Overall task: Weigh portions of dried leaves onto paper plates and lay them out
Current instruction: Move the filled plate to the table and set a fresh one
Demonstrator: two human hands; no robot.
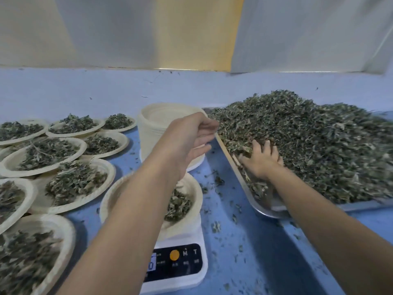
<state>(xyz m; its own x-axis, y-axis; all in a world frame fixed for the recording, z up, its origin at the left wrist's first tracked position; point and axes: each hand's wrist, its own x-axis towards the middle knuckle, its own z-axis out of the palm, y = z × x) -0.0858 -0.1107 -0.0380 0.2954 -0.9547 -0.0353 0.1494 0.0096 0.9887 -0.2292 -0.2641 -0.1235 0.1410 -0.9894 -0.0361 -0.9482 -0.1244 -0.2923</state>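
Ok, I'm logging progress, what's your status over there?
Right hand open, fingers spread in the leaf pile. Left hand open, raised by the plate stack. Plate on scale part filled. Forearm hides most of the readout.

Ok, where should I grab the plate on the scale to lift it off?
Pinch the plate by its bare right rim, coming from the right: leaves lie in its hollow, and the left arm covers its other side.

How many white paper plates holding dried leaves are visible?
9 plates. One on the white digital scale. Eight overlapping at left: three in the back row, two in the next, one mid-cluster, one at the left edge, one nearest. More may be hidden.
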